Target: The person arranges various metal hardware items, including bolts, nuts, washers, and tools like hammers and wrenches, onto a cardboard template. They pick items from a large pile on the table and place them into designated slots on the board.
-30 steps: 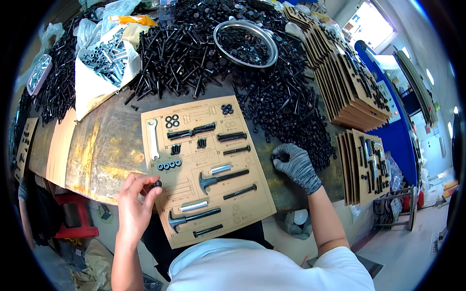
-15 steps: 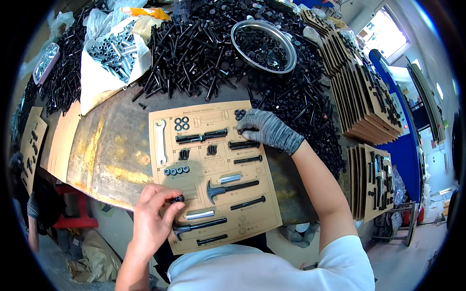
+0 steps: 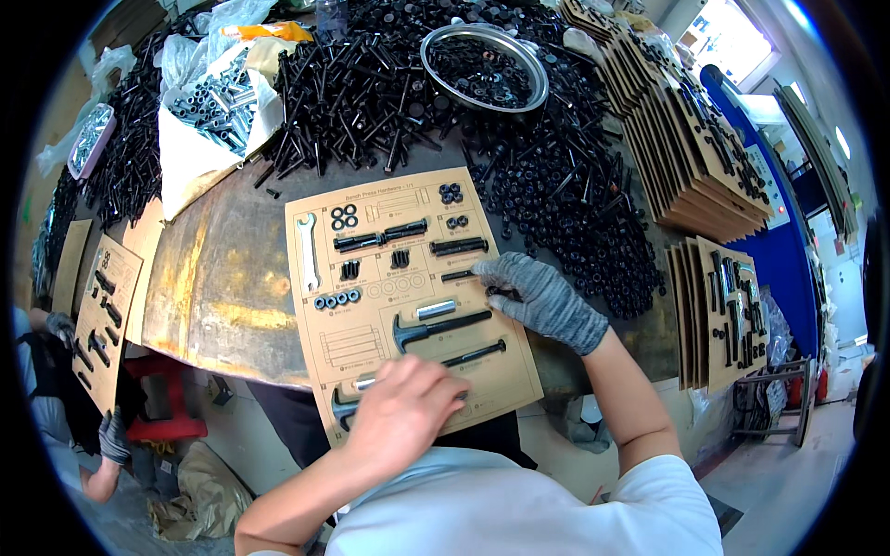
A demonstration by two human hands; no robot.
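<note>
A brown cardboard hardware card (image 3: 354, 315) lies tilted at the table's front edge. On it sit a silver open-end wrench (image 3: 307, 252), washers (image 3: 344, 218), black bolts (image 3: 380, 235), blue-tinged nuts (image 3: 337, 299), black nuts (image 3: 451, 194), a silver sleeve (image 3: 436, 310) and a black hook-shaped bolt (image 3: 442, 329). My right hand (image 3: 547, 301), in a grey glove, pinches a black nut (image 3: 502, 293) over the card's right edge. Bare and slightly blurred, my left hand (image 3: 403, 403) is closed over the lower card, a small dark piece at its fingertips; it covers parts of the lower bolts and sleeve.
Heaps of black bolts (image 3: 371, 93) and black nuts (image 3: 575, 222) cover the table's back and right. A metal-rimmed bowl (image 3: 542, 74) and a bag of silver sleeves (image 3: 218, 111) stand there. Filled cards (image 3: 681, 157) are stacked right. At left, another person's gloved hands hold a card (image 3: 104, 315).
My left hand has swung right across the lower card. My right hand has moved down the right edge, uncovering two black nuts below the top group. The other person's card has shifted right.
</note>
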